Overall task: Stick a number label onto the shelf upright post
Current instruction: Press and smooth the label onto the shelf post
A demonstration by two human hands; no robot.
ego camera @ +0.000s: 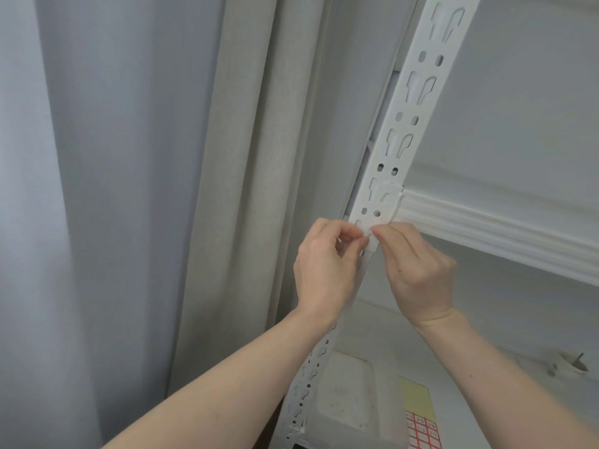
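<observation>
The hands [372, 254] hide the label's [372, 241] number.

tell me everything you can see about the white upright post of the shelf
The white perforated metal upright post runs tilted in the view from top right to bottom left. Its face carries repeating keyhole slots and paired oval holes. A ribbed white shelf beam hooks into it on the right. Just below that joint the left hand and right hand pinch a small white label against its face. A grey curtain hangs behind.
</observation>
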